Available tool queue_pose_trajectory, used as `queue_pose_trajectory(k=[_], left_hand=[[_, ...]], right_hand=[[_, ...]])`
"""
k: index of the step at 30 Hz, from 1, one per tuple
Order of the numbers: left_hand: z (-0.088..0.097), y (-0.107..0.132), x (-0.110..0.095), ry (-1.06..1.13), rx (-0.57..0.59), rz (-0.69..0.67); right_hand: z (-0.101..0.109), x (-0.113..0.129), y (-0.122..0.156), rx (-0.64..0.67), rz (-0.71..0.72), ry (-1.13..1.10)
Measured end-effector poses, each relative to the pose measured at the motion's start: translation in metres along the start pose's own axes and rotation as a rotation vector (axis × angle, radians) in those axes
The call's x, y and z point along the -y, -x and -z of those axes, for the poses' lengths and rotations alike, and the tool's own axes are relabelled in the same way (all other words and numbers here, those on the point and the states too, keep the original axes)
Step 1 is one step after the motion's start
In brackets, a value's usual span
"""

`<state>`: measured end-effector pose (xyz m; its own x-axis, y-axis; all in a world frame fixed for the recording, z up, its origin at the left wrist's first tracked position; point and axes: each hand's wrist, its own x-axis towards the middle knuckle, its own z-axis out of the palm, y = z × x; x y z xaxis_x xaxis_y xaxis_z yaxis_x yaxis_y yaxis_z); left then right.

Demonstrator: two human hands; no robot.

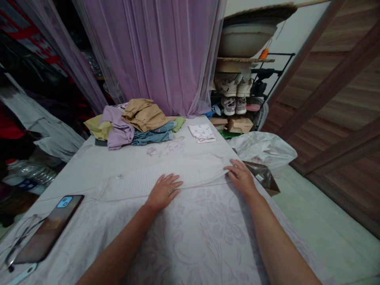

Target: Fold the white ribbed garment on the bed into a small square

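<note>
A white, finely striped garment lies flat in a long folded strip across the table, with a small label near its left end. My left hand rests on its near edge around the middle, fingers stretched out and lying flat. At the garment's right end is my right hand, its fingertips touching the cloth and the fingers slightly bent and apart. Behind the strip sits a small folded cloth with a floral print. Which kind of garment the striped piece is, I cannot tell.
A heap of clothes lies at the table's far left. A phone and glasses are at the near left. Beyond the right edge are a plastic bag, an open box and a shoe rack. Purple curtains hang behind.
</note>
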<state>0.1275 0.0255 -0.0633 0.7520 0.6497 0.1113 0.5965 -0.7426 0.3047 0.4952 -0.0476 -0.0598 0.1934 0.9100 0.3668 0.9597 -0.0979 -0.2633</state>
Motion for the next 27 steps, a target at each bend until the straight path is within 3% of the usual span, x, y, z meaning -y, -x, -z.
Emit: queue_pose_trajectory(k=[4, 10, 18, 23, 27], left_hand=[[0.001, 0.0, -0.003, -0.037, 0.018, 0.019], [-0.002, 0.0, -0.001, -0.069, 0.005, 0.009], [-0.001, 0.0, -0.004, -0.085, -0.002, 0.021], [-0.003, 0.0, -0.003, -0.125, -0.024, 0.011], [-0.003, 0.0, -0.004, -0.133, -0.018, 0.014]], right_hand=[[-0.004, 0.0, -0.002, -0.129, -0.093, -0.002], [-0.008, 0.001, 0.005, -0.067, -0.142, -0.002], [-0.013, 0.012, -0.013, -0.19, -0.295, -0.108], [-0.03, 0.003, -0.012, -0.264, -0.263, -0.24], [-0.031, -0.004, -0.005, -0.316, -0.236, -0.325]])
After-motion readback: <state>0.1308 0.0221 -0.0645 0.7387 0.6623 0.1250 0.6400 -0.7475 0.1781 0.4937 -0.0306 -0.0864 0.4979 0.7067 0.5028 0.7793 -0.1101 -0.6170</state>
